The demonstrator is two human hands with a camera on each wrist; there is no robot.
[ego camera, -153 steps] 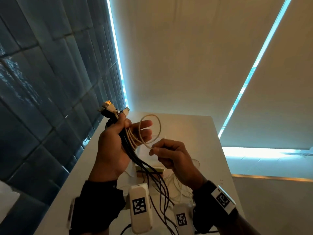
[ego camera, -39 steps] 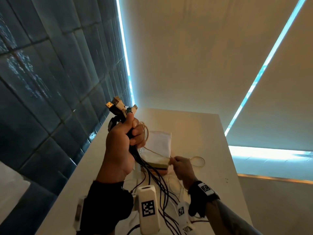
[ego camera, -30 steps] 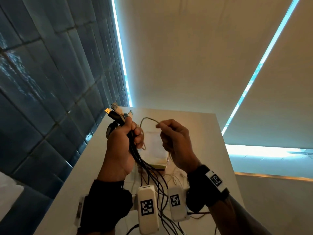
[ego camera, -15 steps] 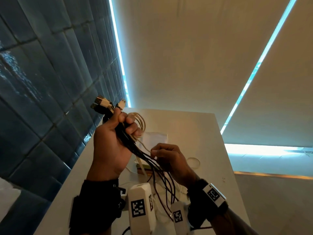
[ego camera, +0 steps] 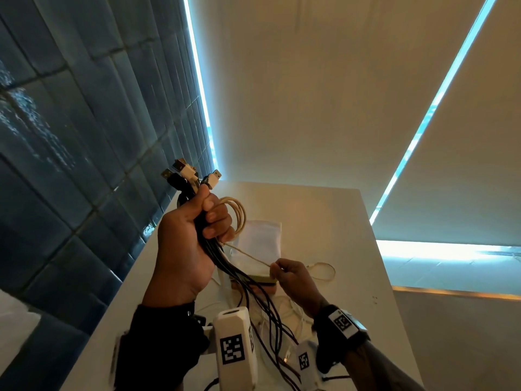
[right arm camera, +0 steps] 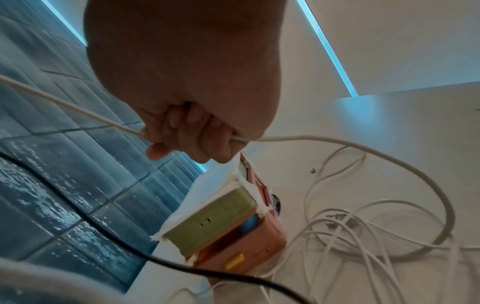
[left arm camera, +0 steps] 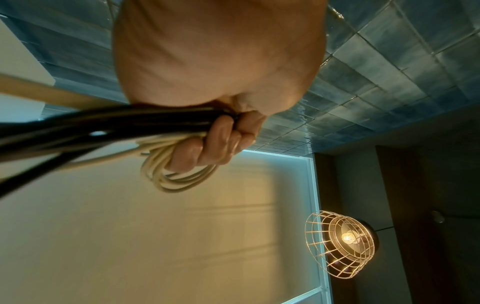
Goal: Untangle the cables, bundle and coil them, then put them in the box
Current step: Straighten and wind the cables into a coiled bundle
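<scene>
- Black cables (ego camera: 248,289) and a cream cable (ego camera: 238,218) were bunched together in the left hand (ego camera: 186,244), which was raised above the desk (ego camera: 324,221) in a tight fist.
- Its fingers (left arm camera: 207,152) were curled hard round the bunch, with several plug ends (ego camera: 186,173) sticking up out of the top of the fist.
- On the far side of those fingers the cream cable sat in a small coil of a few loops (left arm camera: 166,176), held against the bunch.
- From that coil a single cream strand ran down and to the right, drawn fairly straight, to the right hand (ego camera: 293,280).
- That hand was lower, close over the desk, its thumb and fingers (right arm camera: 187,131) closed round the strand, which came out the other side of the fist and curved down to the desk.
- The black cables hung from the bottom of the left fist and trailed down toward the near edge of the desk.
- Loose white cables (right arm camera: 363,232) lay in tangled loops on the desk under the right hand.
- The box (right arm camera: 223,224), green and orange with a white lining (ego camera: 259,244) folded over its rim, stood on the desk just beyond the right hand, beside the blue tiled wall (ego camera: 70,136); whether it held any cables I could not tell.
</scene>
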